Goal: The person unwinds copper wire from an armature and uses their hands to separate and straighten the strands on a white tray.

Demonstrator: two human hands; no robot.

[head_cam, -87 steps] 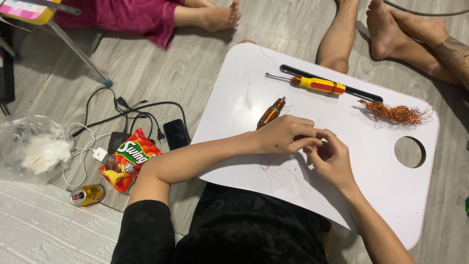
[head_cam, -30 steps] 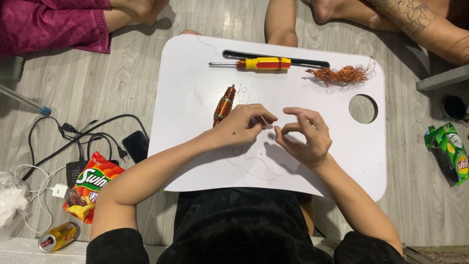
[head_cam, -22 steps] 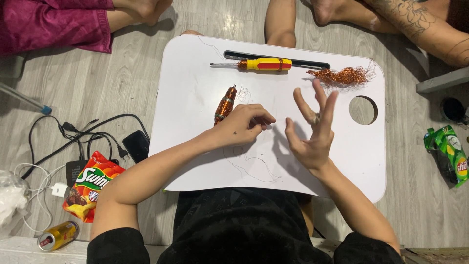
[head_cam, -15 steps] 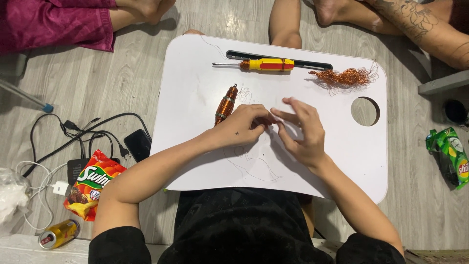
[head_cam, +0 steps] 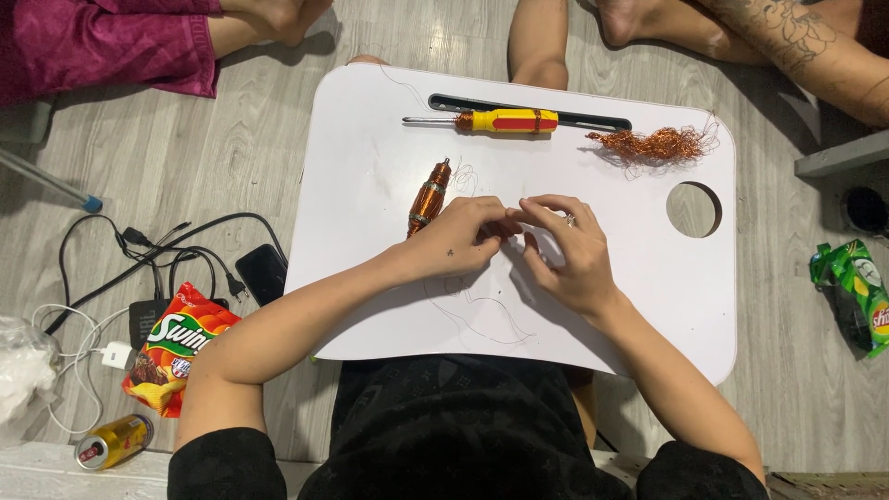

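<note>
Centrally, a thin, hair-fine wire [head_cam: 482,310] is worked on a smooth white board [head_cam: 370,278] with rounded corners and one round hole at its right. The left hand [head_cam: 458,243] and right hand [head_cam: 565,255] are brought together at mid-frame, fingertips pressed close as if pinching the wire; what exactly is gripped cannot be told. Loops of the wire are seen lying on the board just below the hands. One copper-wound coil [head_cam: 429,196], cylindrical and glossy, is lying just beside the left hand's knuckles. One screwdriver [head_cam: 491,120] with a yellow and red handle is laid at the top of the board, and one tangle of copper wire [head_cam: 653,144] is seen at upper right. Grey wood-look flooring is spread around. One red snack bag [head_cam: 176,356], one gold can [head_cam: 113,442] and black cables [head_cam: 139,250] are placed at lower left.
</note>
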